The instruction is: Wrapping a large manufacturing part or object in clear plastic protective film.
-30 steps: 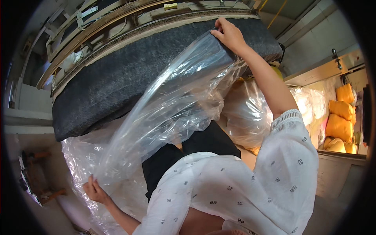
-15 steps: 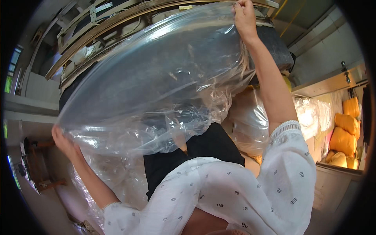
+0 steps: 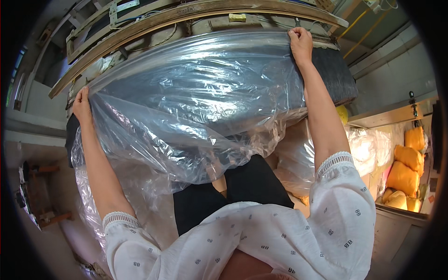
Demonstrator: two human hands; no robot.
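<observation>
A wide, clear plastic sheet (image 3: 200, 88) stretches between my two hands over a dark padded surface (image 3: 331, 70). My left hand (image 3: 82, 106) pinches its far left corner, fingers pressed together. At the far right, my right hand (image 3: 301, 44) grips the other end of the same edge. Between them the edge runs fairly taut along the far side of the dark surface. The near part of the sheet hangs crumpled over the front, down to my lap. Whether the sheet is a single layer or a bag, I cannot tell.
A long wooden bar (image 3: 196, 10) crosses behind the surface, with a small yellow block (image 3: 237, 17) beside it. Filled clear plastic bags (image 3: 295, 156) stand to the right below. Orange bundles (image 3: 403, 177) lie farther right. More clear plastic (image 3: 88, 200) hangs at the left.
My left hand has moved up and away from me, carrying its corner to the far edge. My right hand has come down slightly. The billowing sheet has settled flatter onto the dark surface.
</observation>
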